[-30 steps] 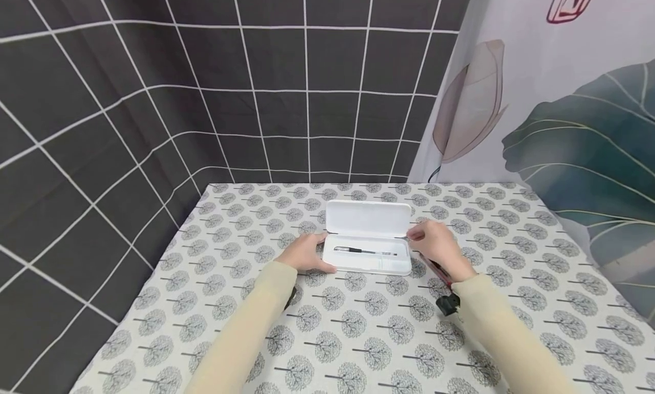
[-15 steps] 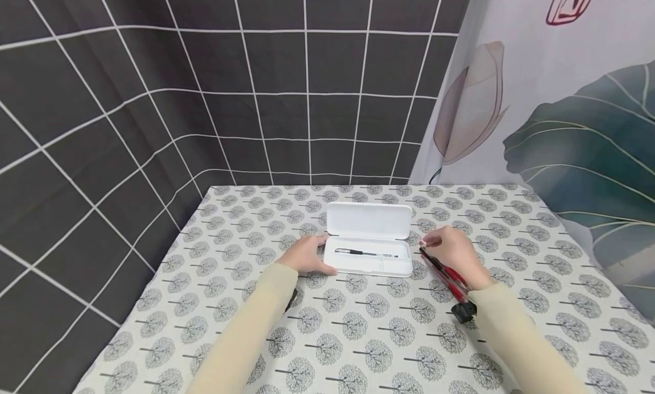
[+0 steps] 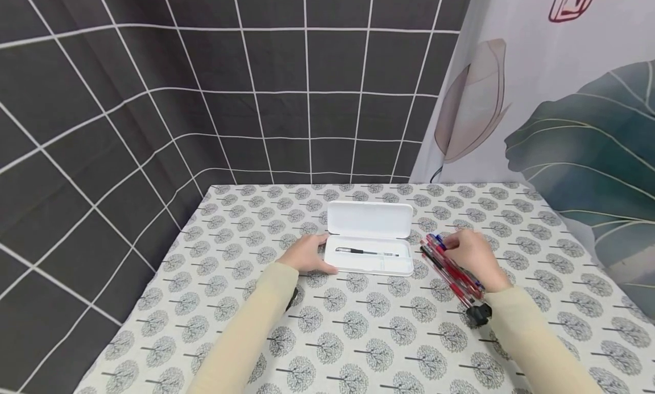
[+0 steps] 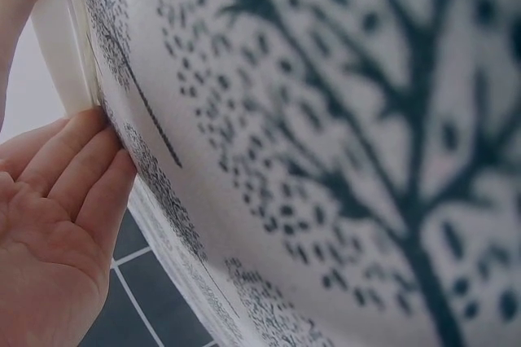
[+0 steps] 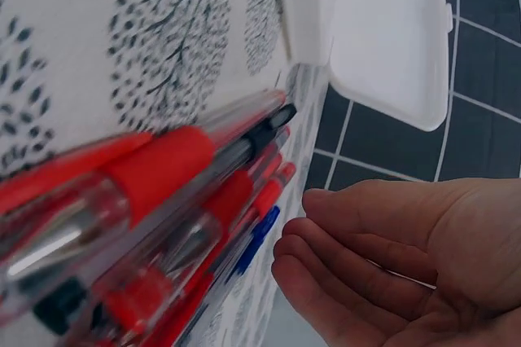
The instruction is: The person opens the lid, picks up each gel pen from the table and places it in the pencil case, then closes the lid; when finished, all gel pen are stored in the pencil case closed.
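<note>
A white pencil case [image 3: 368, 256] lies open on the patterned cloth, its lid [image 3: 369, 219] tipped back. Inside it is one pen [image 3: 365, 252] with a black grip. My left hand [image 3: 305, 253] holds the case's left end, thumb at the front corner and fingers toward the back. To the right of the case lies a bundle of pens [image 3: 450, 269], mostly red, with black and blue among them. Beside their far ends is my right hand [image 3: 473, 256], fingers loosely bent. In the right wrist view its fingertips are close to a blue pen [image 5: 259, 239] and grip nothing visible.
The table is covered with a tree-print cloth [image 3: 230, 309]. Behind it hangs a dark curtain with a white grid [image 3: 276, 115]; a leaf-print curtain [image 3: 578, 155] hangs at the right. A black wrist-camera mount [image 3: 479, 313] on my right wrist overlaps the pens' near ends.
My right hand has moved right, away from the case's right end, and uncovered the pens, which its forearm and hand partly hid before. My left hand and the case have stayed in place.
</note>
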The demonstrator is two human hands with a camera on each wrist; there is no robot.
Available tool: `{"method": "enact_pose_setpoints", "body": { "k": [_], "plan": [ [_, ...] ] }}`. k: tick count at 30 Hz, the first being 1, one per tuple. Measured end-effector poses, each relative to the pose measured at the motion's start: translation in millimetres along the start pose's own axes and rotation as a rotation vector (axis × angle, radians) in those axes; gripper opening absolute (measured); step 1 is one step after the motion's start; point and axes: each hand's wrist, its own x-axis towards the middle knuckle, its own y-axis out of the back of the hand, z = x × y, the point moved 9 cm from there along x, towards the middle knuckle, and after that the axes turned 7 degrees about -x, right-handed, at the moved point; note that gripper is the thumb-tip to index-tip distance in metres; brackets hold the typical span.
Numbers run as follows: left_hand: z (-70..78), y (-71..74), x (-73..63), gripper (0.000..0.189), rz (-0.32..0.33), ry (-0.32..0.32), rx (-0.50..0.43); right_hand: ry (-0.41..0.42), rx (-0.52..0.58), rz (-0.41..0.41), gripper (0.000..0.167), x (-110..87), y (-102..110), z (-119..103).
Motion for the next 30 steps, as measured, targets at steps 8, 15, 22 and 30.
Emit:
{"method": "enact_pose_setpoints", "body": {
  "k": [8, 15, 22, 30],
  "plan": [
    [-1.6, 2.2, -1.7, 0.109, 0.007, 0.008, -0.011, -0.024, -0.045, 0.026, 0.032, -3.2, 5.9, 13.6],
    [-3.1, 7.4, -3.0, 0.108, 0.021, -0.002, 0.016, -0.085, -0.036, -0.024, 0.030, -3.0, 2.1, 26.2],
    [-1.2, 7.2, -4.8, 0.107, 0.010, -0.015, 0.017, -0.064, -0.076, -0.026, 0.022, -3.9, -2.8, 30.7],
    [-1.0, 0.3, 0.6, 0.108, 0.014, -0.017, 0.010, -0.082, -0.079, -0.077, 0.028, -4.9, -0.5, 38.8]
  ]
}}
